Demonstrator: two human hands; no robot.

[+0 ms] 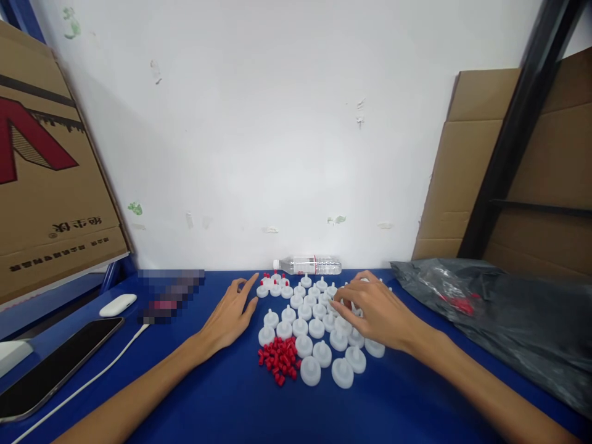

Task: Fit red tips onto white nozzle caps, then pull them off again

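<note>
My left hand (pixel 234 314) is held over the blue table at the left of the white nozzle caps, thumb and fingers apart, holding nothing. My right hand (pixel 372 308) reaches over the right part of the group, with thumb and index fingertips close together at a white nozzle cap (pixel 328 321); the other fingers are bent and hide several caps. At the back left of the group, several white caps (pixel 275 288) carry small red tips. A pile of small red tip covers (pixel 280 359) lies at the front left of the white caps.
A clear plastic bottle (pixel 314 265) lies along the wall. On the left are a phone (pixel 60 364), a white case (pixel 118 304), a white cable (pixel 92 377) and a cardboard box (pixel 50 160). A grey plastic bag (pixel 518 320) covers the right side.
</note>
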